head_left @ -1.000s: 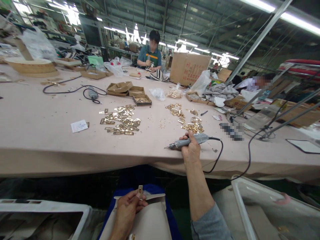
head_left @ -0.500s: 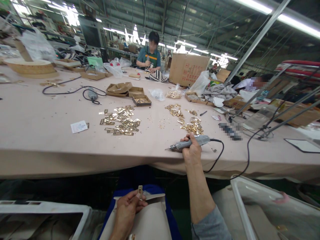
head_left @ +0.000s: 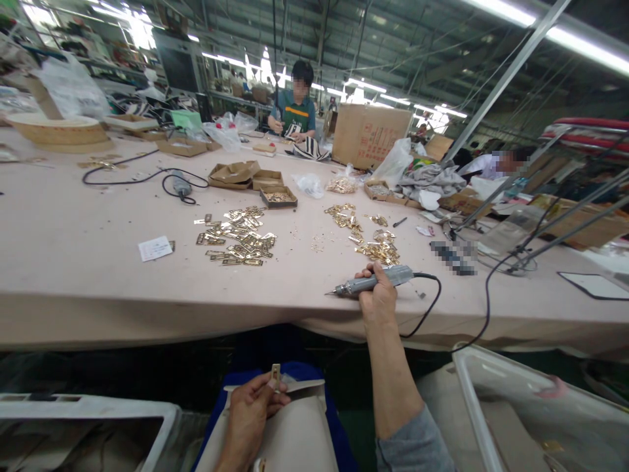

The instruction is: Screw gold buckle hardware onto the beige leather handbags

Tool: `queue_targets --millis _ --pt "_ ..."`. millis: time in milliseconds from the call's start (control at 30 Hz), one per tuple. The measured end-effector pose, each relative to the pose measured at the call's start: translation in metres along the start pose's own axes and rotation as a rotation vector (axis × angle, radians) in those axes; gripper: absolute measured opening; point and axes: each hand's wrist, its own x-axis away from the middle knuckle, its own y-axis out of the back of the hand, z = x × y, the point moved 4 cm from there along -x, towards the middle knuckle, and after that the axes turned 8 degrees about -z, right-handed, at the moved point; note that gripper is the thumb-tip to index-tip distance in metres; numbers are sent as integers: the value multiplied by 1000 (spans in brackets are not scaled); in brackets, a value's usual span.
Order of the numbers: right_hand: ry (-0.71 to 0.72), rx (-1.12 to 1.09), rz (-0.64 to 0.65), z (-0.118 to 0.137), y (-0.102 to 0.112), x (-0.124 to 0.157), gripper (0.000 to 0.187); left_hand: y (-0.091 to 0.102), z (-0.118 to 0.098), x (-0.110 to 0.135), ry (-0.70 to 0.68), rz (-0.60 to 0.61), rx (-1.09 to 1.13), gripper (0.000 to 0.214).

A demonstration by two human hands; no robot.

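Observation:
My right hand [head_left: 377,292] is wrapped round a grey electric screwdriver [head_left: 363,283] at the table's front edge, its bit pointing left and its black cord trailing right. Down in my lap, my left hand [head_left: 253,410] pinches a small gold metal plate [head_left: 276,373] with a slot in it. That hand rests on a beige bag-like piece [head_left: 299,432], touching its upper edge. Beyond the screwdriver lies a pile of shiny gold fittings [head_left: 381,249]. Farther left, flat slotted gold plates [head_left: 240,239] are spread in a heap.
White bins stand at both sides, a left bin [head_left: 88,408] and a right bin [head_left: 472,393]. On the table [head_left: 98,275] are a small box of screws [head_left: 278,198], a second screwdriver [head_left: 181,185] and a white label [head_left: 154,248]. A co-worker [head_left: 295,108] sits across.
My hands, the screwdriver and the gold plate stay almost still. Across the table, the co-worker's hands and tool have shifted slightly.

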Motion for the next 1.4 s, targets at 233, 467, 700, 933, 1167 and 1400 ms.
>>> queue_targets --millis 233,467,700,933,1167,1400 --pt "17 21 -2 0 0 1 44 0 -2 2 2 -4 3 49" --pt "1 -7 38 5 -1 3 42 0 -3 1 -16 6 7 46" --pt "-40 -9 138 18 5 47 32 -9 -7 12 -45 -10 -28 40" --pt "-25 161 294 -5 28 130 21 -11 -6 24 -68 33 -50 37" --pt "133 324 402 -40 40 170 14 -13 -11 28 -62 51 -32 38" --pt "175 422 438 -53 43 177 12 -12 -15 31 -65 33 -53 38"
